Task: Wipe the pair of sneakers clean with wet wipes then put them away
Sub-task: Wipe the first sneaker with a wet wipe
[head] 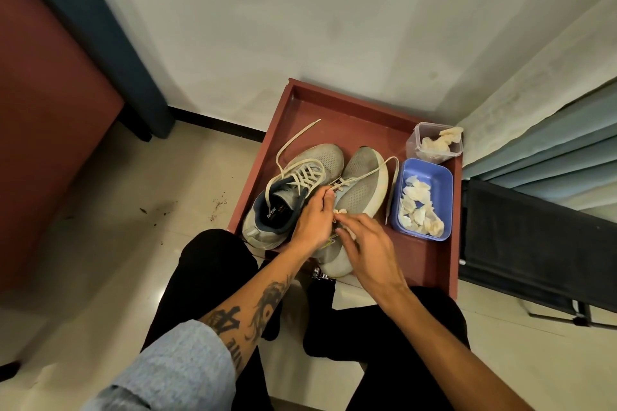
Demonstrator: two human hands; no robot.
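Observation:
Two grey sneakers stand side by side on a reddish-brown tray (430,264), toes pointing away from me. The left sneaker (320,160) has its dark opening and loose laces showing. On the right sneaker (362,188), my left hand (312,218) pinches the lace near the tongue. My right hand (365,243) rests over that shoe's heel side and holds a small crumpled wet wipe (340,212) between its fingers. The rear half of the right sneaker is hidden under both hands.
A blue tub (444,177) with several crumpled used wipes sits on the tray's right side. Behind it stands a clear container (414,140) of wipes. A dark chair (534,243) is to the right, a brown cabinet (50,130) to the left. My black-trousered knees are below.

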